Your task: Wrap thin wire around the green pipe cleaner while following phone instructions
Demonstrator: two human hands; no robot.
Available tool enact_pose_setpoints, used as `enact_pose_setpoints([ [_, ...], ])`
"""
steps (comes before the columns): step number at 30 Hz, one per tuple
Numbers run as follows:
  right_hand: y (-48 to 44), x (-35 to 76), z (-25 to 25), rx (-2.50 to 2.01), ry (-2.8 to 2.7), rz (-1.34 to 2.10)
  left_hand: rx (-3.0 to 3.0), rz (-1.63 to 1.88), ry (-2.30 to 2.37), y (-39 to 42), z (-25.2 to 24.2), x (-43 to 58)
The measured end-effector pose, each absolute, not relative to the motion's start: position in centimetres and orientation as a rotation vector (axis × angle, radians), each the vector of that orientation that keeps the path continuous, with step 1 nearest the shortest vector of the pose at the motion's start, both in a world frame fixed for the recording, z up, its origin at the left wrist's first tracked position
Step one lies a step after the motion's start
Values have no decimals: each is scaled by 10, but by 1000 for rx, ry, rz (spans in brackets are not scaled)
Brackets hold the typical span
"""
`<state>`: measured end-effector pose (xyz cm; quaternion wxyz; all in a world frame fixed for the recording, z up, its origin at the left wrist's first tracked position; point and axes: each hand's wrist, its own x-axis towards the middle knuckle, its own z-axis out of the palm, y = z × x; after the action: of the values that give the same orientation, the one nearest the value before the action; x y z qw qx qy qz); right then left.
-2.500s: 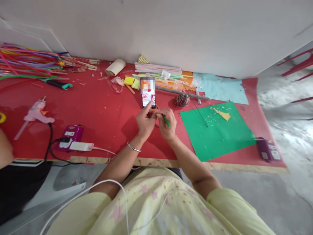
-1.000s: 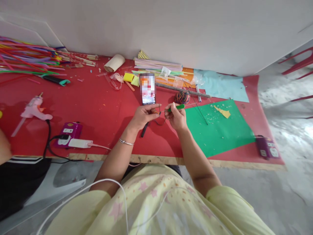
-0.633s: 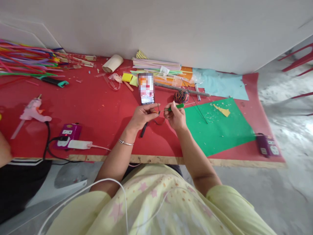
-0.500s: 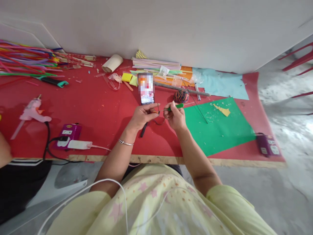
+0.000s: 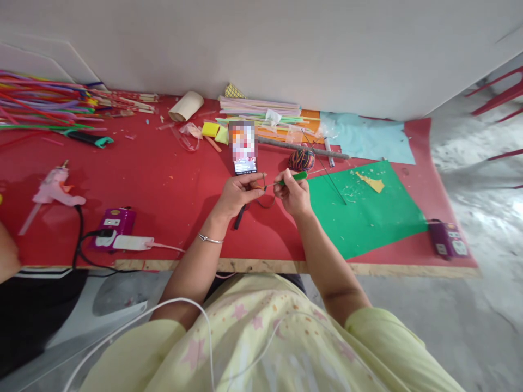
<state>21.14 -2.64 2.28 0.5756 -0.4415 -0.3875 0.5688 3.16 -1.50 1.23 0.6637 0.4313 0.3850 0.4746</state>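
My right hand (image 5: 293,191) is closed around the green handle of a crochet hook (image 5: 299,176), whose thin metal shaft points left. Between the thumb and fingers of my left hand (image 5: 241,193) is a small piece of dark multicoloured yarn (image 5: 265,188), and the hook's tip meets it. A strand of yarn hangs in a loop below, between the two hands. The ball of multicoloured yarn (image 5: 302,159) lies just beyond my right hand. Past my left hand, a phone (image 5: 245,166) with a lit screen lies on the table. A black stick-like thing (image 5: 240,216) shows under my left wrist.
On the red table (image 5: 163,179) are a pink glue gun (image 5: 57,188), purple power sockets (image 5: 116,226) with cords, a green sheet (image 5: 359,218), a long grey stick (image 5: 302,147), a cardboard tube (image 5: 186,106) and bundles of coloured sticks (image 5: 44,103). Another person's arm (image 5: 7,247) shows at the left.
Both hands keep almost the same place and grip, with the hook's tip still at the yarn. The view has shifted very slightly.
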Motion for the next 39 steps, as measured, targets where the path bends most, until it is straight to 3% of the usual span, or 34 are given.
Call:
enact_pose_setpoints([
  [21,-28,213,17,-1019,-1038,1204,1113,1130,932,-14,6,33],
  [32,-44,210,30,-1037,-1342,914,1290,1288,1029,-19,13,36],
  [39,-40,208,23,-1054,-1165,1033,1205,1264,1023,-19,13,36],
])
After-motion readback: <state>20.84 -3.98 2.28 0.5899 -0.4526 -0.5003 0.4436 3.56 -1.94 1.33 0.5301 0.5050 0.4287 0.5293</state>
